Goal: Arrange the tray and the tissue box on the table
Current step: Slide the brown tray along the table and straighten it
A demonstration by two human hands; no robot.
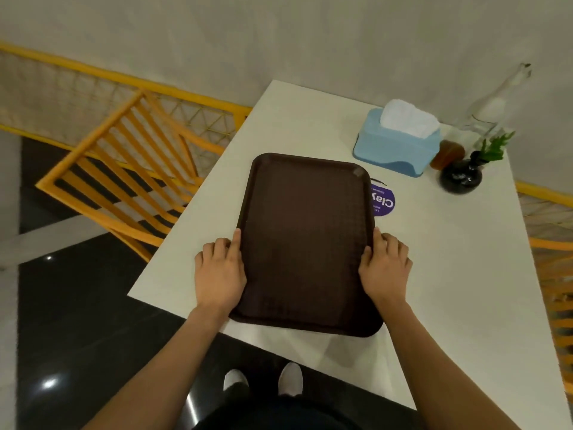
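A dark brown rectangular plastic tray (305,243) lies flat on the white tabletop (449,274), its long sides running away from the person and its near end reaching the tabletop's front edge. The left hand (218,271) presses against the tray's left rim, the index finger stretched along the edge and the other fingers (217,246) curled on the tabletop beside it. The right hand (386,268) meets the right rim the same way, its fingers (392,243) bent over the edge; both hands clasp the tray from its sides.

Beyond the tray's far right corner, well apart from the hands, stands a light blue plastic tissue box (397,147) with a white tissue (407,119) bulging from its top. Just right of the box sit a small amber-brown container (446,153) and a round black vase (460,178) holding a green sprig (the clear glass bottle (490,110) behind them is blurred). A round purple sticker (383,201) lies partly under the tray's right edge. An orange slatted chair (124,181) stands left of the tabletop.
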